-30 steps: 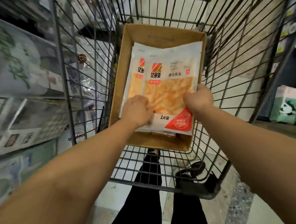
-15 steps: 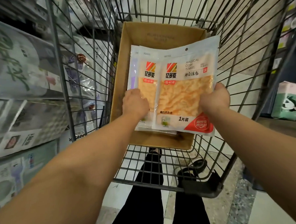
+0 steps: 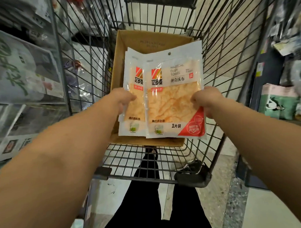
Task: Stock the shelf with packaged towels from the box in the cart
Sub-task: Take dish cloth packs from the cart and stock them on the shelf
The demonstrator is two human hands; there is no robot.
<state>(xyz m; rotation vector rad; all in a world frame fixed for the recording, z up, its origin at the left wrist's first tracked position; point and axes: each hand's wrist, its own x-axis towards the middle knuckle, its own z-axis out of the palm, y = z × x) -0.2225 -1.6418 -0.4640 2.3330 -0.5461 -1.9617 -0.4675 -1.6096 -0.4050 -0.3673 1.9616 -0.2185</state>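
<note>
a shop aisle, packed shelves (image 3: 22,82) at nine o'clock. above the cardboard box (image 3: 123,43) in the wire cart (image 3: 229,40), left hand (image 3: 123,99) and right hand (image 3: 207,100) grip a fanned stack of towel packs (image 3: 173,98) by its sides.

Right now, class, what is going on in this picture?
A person holds a fanned stack of packaged dish towels above a cardboard box in a wire cart. The left hand grips the stack's left side, the right hand its right edge. None has reached a shelf yet.
</note>
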